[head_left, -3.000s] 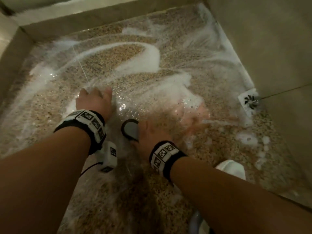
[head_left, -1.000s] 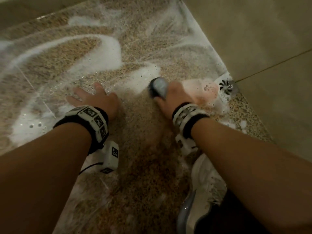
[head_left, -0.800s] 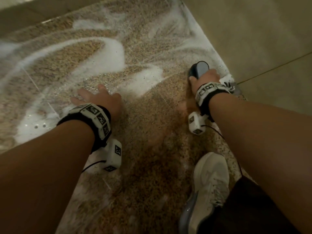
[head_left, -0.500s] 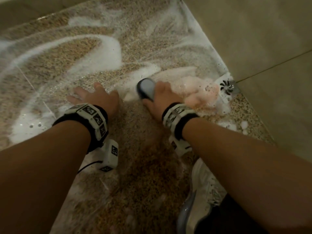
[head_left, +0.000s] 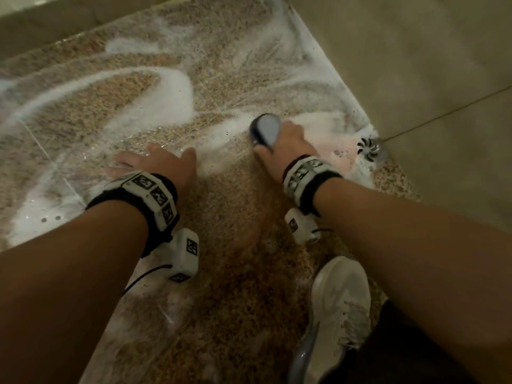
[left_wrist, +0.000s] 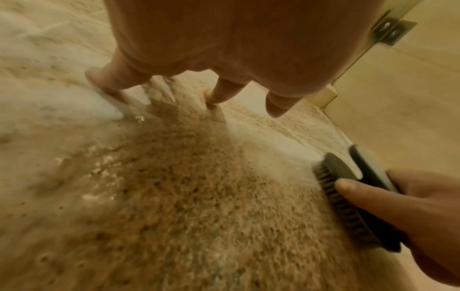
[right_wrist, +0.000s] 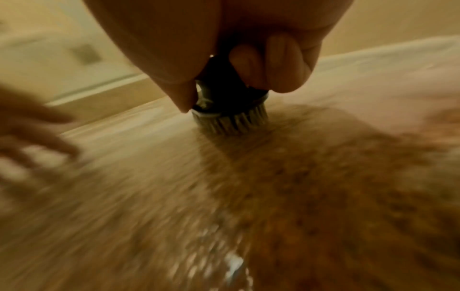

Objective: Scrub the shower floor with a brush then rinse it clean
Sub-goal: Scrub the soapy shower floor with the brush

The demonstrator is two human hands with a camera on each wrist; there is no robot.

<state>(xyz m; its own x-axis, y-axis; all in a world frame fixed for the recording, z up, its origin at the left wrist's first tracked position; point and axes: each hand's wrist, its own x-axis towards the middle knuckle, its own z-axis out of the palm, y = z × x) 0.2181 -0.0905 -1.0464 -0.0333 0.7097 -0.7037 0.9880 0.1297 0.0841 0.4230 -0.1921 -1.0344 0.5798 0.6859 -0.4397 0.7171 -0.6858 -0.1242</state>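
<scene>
The speckled brown shower floor is wet, with white soap foam swept in curved streaks. My right hand grips a dark scrub brush with a grey top, bristles down on the floor near the right wall. In the left wrist view the brush sits low right, thumb along its side. In the right wrist view my fingers curl round the brush, its pale bristles pressed on the floor. My left hand rests flat on the wet floor, fingers spread.
A round metal drain sits by the right wall, ringed with foam. My white shoe stands on the floor at lower right. A low kerb bounds the far side. A metal bracket holds a glass panel.
The right hand has swept the brush back and forth beside the drain, now a little farther from me than half a second ago. The left hand has stayed planted on the floor.
</scene>
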